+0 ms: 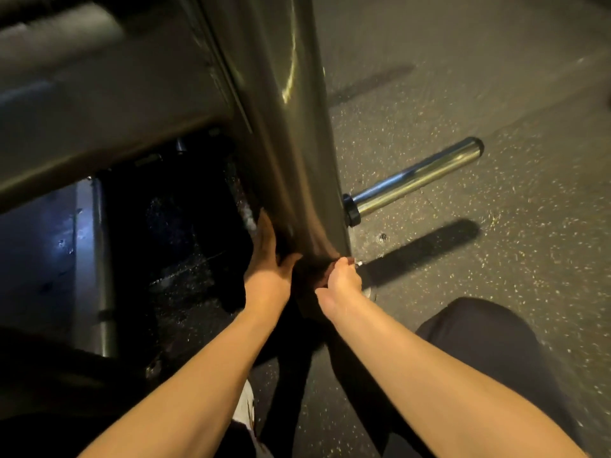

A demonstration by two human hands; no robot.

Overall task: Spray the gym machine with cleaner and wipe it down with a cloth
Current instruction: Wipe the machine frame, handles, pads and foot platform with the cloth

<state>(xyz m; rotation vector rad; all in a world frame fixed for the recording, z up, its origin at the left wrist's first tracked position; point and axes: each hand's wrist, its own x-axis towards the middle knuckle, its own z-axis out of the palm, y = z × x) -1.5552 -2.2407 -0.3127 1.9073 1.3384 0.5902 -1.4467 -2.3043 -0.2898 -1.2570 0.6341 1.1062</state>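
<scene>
Speckled floor [496, 259] spreads right of and beyond the hands; a dark shadow [426, 246] lies on it just right of them; a dark-clothed knee [489, 338] sits below and right; a bolt [383, 238] shows in the floor just above them.
</scene>
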